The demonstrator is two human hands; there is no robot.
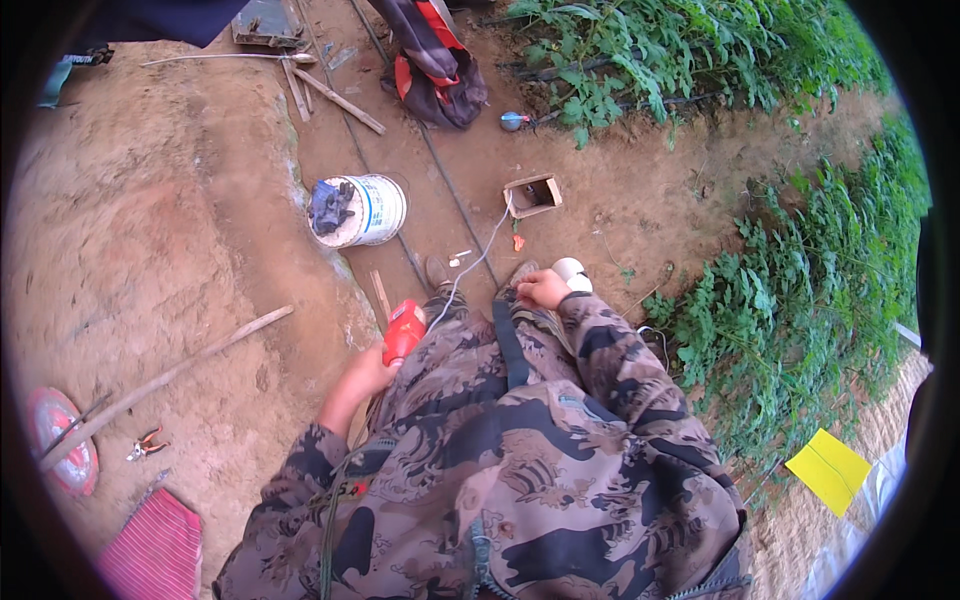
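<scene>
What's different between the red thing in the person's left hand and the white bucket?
The red object is held in the left hand, while the white bucket stands on the ground. The red object is mostly red; the bucket is white with blue print. The red object is clearly smaller than the bucket. Both appear in the left half of the view.

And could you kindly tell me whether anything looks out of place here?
Small white scraps and an orange-red bit lie loose on the dirt near the open box, like litter. At far left, the pruners lie on bare ground, perhaps easily overlooked. No spill is evident.
</scene>
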